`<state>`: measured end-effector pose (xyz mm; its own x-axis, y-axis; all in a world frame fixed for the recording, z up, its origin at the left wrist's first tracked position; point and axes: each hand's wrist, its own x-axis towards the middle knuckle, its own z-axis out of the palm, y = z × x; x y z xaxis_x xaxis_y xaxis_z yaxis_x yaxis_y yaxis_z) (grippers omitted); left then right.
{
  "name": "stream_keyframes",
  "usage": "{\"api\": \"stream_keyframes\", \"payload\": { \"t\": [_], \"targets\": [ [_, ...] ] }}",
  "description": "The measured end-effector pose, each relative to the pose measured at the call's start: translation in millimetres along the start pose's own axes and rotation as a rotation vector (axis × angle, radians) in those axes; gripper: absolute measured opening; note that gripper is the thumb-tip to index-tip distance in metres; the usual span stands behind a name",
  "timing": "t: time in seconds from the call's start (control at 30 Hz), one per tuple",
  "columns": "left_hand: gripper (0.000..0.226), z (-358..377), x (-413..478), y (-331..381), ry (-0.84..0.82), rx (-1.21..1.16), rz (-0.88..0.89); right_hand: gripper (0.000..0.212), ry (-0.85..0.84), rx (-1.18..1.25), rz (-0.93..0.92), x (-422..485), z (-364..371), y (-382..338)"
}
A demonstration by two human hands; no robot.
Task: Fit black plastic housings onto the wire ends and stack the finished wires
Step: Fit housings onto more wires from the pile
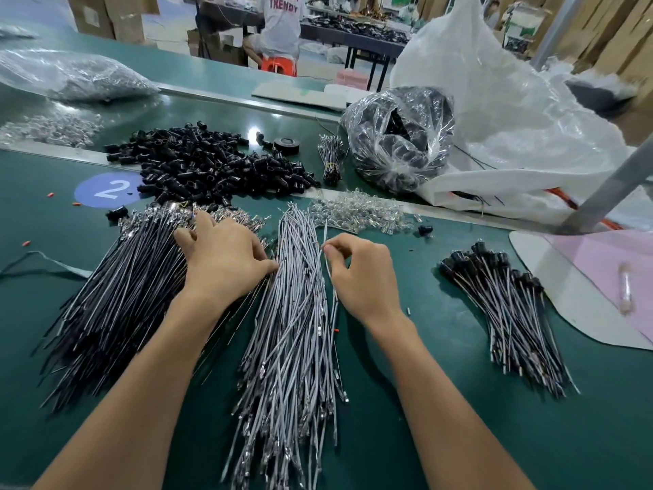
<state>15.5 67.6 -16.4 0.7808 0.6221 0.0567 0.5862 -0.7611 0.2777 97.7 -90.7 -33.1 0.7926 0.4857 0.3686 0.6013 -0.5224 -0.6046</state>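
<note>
on green bench top point(424, 348): left hand point(226, 256) lies spread on black wire pile point(116, 295), right hand point(360, 274) pinches one thin grey wire point(325, 229).

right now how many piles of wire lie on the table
4: black wires at left, grey wires centre, finished wires right, small bundle farther back; bags may hide more.

Green bench point(459, 401) spread with sorted wires and parts.
Black wires point(116, 305) fan out under the left hand point(226, 256), and grey wires point(293, 330) lie between it and the right hand point(360, 274). Housed wires point(509, 313) are stacked right of that hand. Black housings point(208, 164) and clear parts point(357, 212) are heaped beyond the hands.
</note>
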Motion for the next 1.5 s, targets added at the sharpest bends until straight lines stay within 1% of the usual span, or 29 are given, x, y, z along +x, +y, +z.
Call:
{"api": "stream_keyframes", "payload": {
  "t": [0.17, 0.3, 0.4, 0.43, 0.47, 0.53, 0.57, 0.6, 0.67, 0.73, 0.77, 0.8, 0.83, 0.87, 0.9, 0.93, 0.97, 1.0, 1.03, 1.1, 1.23, 1.3, 1.4, 1.43, 1.5],
  "targets": [
    [0.029, 3, 2, 3, -0.037, -0.008, 0.021, 0.016, -0.013, 0.001, -0.023, -4, 2, -3],
    [0.018, 6, 2, 6, -0.001, -0.131, 0.024, 0.016, -0.033, 0.007, -0.03, -4, 5, -3],
    [0.028, 5, 0, 8, 0.053, -0.223, -0.013, 0.014, -0.016, 0.035, -0.023, -4, 5, -2],
    [0.03, 5, -1, 8, 0.093, -0.291, -0.019, 0.014, -0.005, 0.05, -0.019, -4, 5, -2],
    [0.029, 4, 0, 7, 0.124, -0.412, -0.019, 0.014, 0.007, 0.073, -0.016, -4, 5, -3],
    [0.018, 0, -1, 6, 0.109, -0.798, 0.005, 0.013, 0.028, 0.175, -0.013, -4, 4, -6],
    [0.014, -4, -3, 8, 0.081, -0.969, 0.034, 0.013, 0.013, 0.272, -0.006, -3, 3, -8],
    [0.012, -7, -5, 9, 0.059, -1.068, 0.068, 0.011, -0.03, 0.387, 0.009, -3, 2, -11],
    [0.009, -9, -8, 12, 0.024, -1.124, 0.132, 0.008, -0.15, 0.608, 0.039, -4, 3, -18],
    [0.007, -9, -9, 15, -0.015, -1.132, 0.192, 0.006, -0.216, 0.752, 0.047, -6, 5, -22],
    [0.007, -8, -8, 14, -0.018, -1.135, 0.203, 0.009, -0.216, 0.791, 0.058, -6, 5, -22],
    [0.008, -7, -6, 12, 0.01, -1.126, 0.198, 0.011, -0.2, 0.827, 0.085, -5, 3, -22],
    [0.008, -6, -3, 8, 0.08, -1.082, 0.177, 0.011, -0.171, 0.862, 0.122, -4, 1, -21],
    [0.006, -5, -1, 3, 0.182, -0.973, 0.144, 0.011, -0.136, 0.896, 0.162, -3, -3, -18],
    [0.004, -2, 1, -2, 0.277, -0.796, 0.099, 0.01, -0.099, 0.923, 0.198, -2, -5, -16],
    [0.002, 0, 2, -5, 0.333, -0.586, 0.048, 0.01, -0.065, 0.942, 0.227, -1, -8, -14],
    [0.005, 2, 2, -7, 0.338, -0.371, 0.002, 0.009, -0.035, 0.952, 0.246, 0, -10, -12],
    [0.008, 4, 1, -6, 0.293, -0.195, -0.024, 0.008, -0.014, 0.959, 0.256, 0, -11, -11],
    [0.01, 6, 0, -4, 0.245, -0.088, -0.027, 0.008, 0.002, 0.964, 0.261, 1, -11, -11],
    [0.009, 9, -2, 0, 0.232, -0.008, -0.001, 0.008, 0.022, 0.969, 0.258, 1, -11, -11],
    [0.004, 13, -2, 1, 0.306, -0.038, 0.029, 0.007, 0.058, 0.969, 0.212, -1, -12, -13],
    [0.006, 11, -2, 2, 0.338, -0.178, 0.036, 0.008, 0.103, 1.008, 0.178, -1, -14, -15],
    [0.008, 4, -2, 1, 0.387, -0.489, 0.01, 0.012, 0.18, 1.108, 0.143, -1, -18, -17],
    [0.008, 2, -2, 1, 0.41, -0.529, -0.009, 0.014, 0.204, 1.141, 0.148, 0, -19, -17],
    [0.011, 2, -3, 1, 0.484, -0.501, -0.035, 0.015, 0.226, 1.178, 0.176, 0, -20, -17]
  ]
}}
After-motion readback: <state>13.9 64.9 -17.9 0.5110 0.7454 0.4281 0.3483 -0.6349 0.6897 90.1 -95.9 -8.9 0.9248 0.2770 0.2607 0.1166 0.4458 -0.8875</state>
